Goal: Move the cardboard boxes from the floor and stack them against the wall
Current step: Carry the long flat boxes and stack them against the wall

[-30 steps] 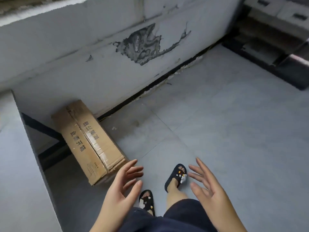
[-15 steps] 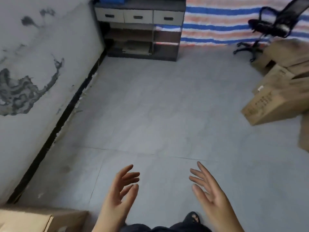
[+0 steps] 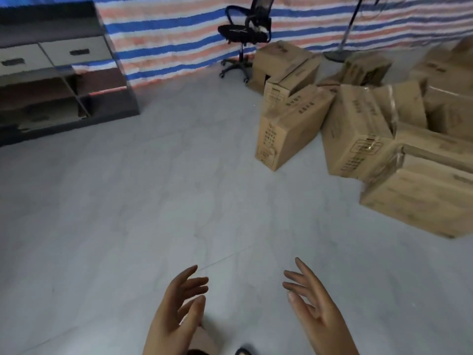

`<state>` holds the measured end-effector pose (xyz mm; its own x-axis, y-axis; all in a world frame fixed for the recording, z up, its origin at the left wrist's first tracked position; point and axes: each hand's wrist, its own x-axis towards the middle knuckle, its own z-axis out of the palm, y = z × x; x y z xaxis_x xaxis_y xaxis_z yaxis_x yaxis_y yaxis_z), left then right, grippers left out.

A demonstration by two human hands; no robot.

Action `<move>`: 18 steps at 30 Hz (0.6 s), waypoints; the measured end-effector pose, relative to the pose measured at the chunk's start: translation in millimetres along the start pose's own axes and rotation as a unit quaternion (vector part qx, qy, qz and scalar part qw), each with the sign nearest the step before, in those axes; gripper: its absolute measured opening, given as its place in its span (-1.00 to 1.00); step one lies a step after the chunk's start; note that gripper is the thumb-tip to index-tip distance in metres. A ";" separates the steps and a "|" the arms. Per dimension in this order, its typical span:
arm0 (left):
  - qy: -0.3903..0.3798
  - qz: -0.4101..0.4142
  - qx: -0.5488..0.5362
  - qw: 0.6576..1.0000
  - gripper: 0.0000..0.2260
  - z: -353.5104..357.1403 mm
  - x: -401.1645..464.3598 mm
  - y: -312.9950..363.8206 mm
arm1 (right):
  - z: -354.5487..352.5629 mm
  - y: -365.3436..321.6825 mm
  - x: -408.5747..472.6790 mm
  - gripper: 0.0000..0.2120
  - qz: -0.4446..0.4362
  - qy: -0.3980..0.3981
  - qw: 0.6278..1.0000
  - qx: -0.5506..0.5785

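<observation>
A pale grey tiled floor (image 3: 158, 201) runs back to a blue, red and white striped tarp (image 3: 166, 29) at 12 o'clock. The boxes (image 3: 358, 129) lie in a loose heap on the floor from 1 to 3 o'clock, some tilted against each other, well apart from both hands. A black office chair (image 3: 243, 34) stands just behind them at 12, and a dark shelf unit (image 3: 64, 80) with pale drawers sits at 10. The left hand (image 3: 176, 316) and right hand (image 3: 317, 308) hover at 6 o'clock, palms facing, fingers spread and relaxed, holding nothing.
</observation>
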<state>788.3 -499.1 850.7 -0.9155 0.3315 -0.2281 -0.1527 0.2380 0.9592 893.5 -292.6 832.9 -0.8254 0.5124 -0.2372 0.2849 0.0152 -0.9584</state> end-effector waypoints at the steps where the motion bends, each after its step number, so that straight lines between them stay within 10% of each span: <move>1: -0.012 -0.002 0.008 1.000 -0.53 6.7 13.8 2.2 | -3.7 2.6 11.1 -0.50 0.005 0.003 1.000 -0.003; 18: -0.102 0.012 0.047 0.994 -0.68 104.2 394.1 109.5 | -50.9 -62.3 344.9 -0.43 0.042 0.132 0.990 0.013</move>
<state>449.6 -247.2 848.4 -0.8222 0.5139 -0.2446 -0.0879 0.3100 0.9467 615.9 -73.2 818.8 -0.6423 0.7175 -0.2694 0.3310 -0.0573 -0.9419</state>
